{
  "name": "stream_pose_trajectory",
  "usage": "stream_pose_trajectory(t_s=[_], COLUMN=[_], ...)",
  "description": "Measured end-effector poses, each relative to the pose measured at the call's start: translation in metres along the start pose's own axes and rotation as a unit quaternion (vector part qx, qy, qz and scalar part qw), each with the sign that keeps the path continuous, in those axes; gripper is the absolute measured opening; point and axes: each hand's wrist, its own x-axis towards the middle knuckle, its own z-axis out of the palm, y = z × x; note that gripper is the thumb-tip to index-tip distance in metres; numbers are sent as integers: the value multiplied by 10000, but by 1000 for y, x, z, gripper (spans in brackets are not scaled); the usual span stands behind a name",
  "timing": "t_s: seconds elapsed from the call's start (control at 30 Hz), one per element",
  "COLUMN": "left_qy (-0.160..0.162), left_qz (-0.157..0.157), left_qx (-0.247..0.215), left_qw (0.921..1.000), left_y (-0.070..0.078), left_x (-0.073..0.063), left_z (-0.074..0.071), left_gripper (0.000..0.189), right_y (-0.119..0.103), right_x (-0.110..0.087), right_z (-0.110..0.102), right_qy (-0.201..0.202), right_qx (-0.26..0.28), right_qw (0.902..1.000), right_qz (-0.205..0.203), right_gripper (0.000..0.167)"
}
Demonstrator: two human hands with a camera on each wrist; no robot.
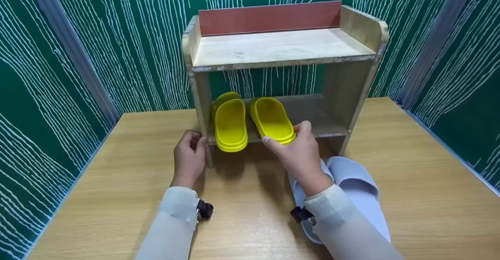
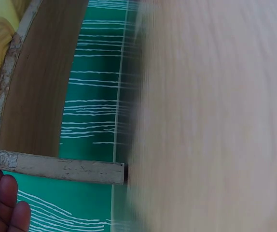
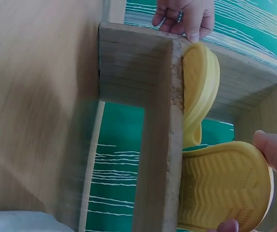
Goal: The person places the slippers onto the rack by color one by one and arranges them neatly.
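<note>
In the head view, my right hand (image 1: 299, 154) pinches the heel of a yellow clog (image 1: 273, 119), thumb on its left and fingers on its right. The right wrist view shows this clog's ridged sole (image 3: 220, 188), tilted at the edge of the lower shelf. Its mate, another yellow clog (image 1: 230, 125), rests to the left on that shelf, heel sticking out past the front edge. My left hand (image 1: 189, 154) holds the left side panel of the wooden shoe rack (image 1: 285, 49) low down, thumb at its front edge. Its fingers (image 2: 6, 193) touch the panel's outer face.
A pair of pale lilac slides (image 1: 361, 197) lies on the wooden table (image 1: 117, 197), right of the rack's front and partly under my right forearm. Green walls (image 1: 148, 45) with white streaks stand behind and at both sides. The rack's upper shelf has a red back board (image 1: 269, 18).
</note>
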Motion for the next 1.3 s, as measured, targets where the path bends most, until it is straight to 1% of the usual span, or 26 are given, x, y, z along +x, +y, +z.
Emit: stream_pose_trajectory(t_s=[0.17, 0.33, 0.53, 0.67, 0.97, 1.3], left_qy=[-20, -11, 92, 96, 110, 61], left_qz=[-34, -30, 129, 121, 106, 61], left_qx=[-24, -20, 114, 118, 50, 56], left_qw=[10000, 10000, 9998, 9998, 9999, 9999], left_y=[0, 0, -1, -1, -1, 0], left_x=[0, 0, 0, 0, 0, 0], left_z=[0, 0, 1, 1, 0, 0], left_gripper=[13, 12, 12, 12, 11, 12], right_y=[2, 6, 9, 9, 7, 12], right_x=[0, 0, 0, 0, 0, 1], right_z=[4, 10, 18, 21, 21, 22], right_qy=[-48, -35, -97, -168, -206, -287], right_qx=[37, -76, -55, -12, 1, 7], right_qw=[10000, 10000, 9999, 9996, 9997, 9995], right_qz=[54, 23, 123, 206, 133, 88], right_gripper=[85, 85, 88, 90, 85, 81])
